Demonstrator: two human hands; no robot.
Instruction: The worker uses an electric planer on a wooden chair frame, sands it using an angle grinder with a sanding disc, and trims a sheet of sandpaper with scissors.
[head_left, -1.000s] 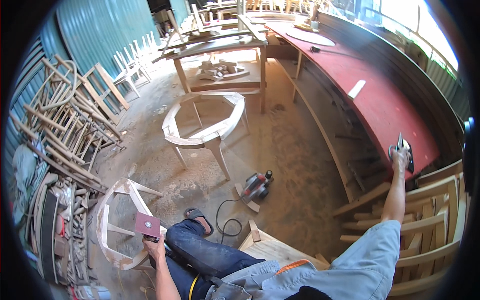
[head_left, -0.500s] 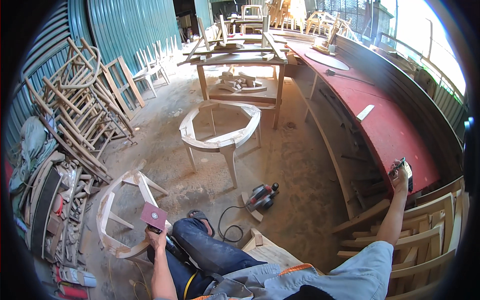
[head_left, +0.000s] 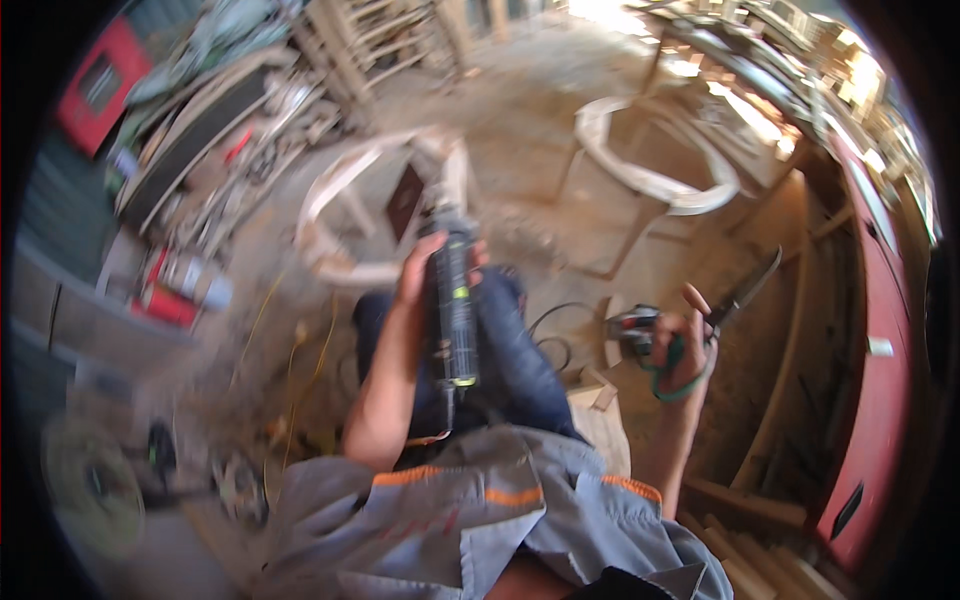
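My left hand [head_left: 415,270] is wrapped round the body of a dark angle grinder [head_left: 456,300] with yellow-green marks, held upright over my legs. At its far end is a square, reddish-brown sheet of sandpaper [head_left: 405,203], seen nearly edge-on. My right hand [head_left: 685,345] is raised to the right of my knees, closed on what looks like scissors [head_left: 738,300]. Their dark blade points away to the right, and a green handle loop shows around the fingers. One finger sticks up. Motion blurs both hands somewhat.
Pale round wooden frames with legs stand ahead, one at left [head_left: 325,220] and one farther right [head_left: 700,200]. A power planer [head_left: 635,325] lies on the floor near my right hand. The red bench [head_left: 870,400] runs along the right. Yellow cords [head_left: 318,370] trail at left.
My view has swung left and down. My right hand has come off the red bench, now holding the scissors. The grinder has turned, its sandpaper no longer facing me, and sits in front of my body.
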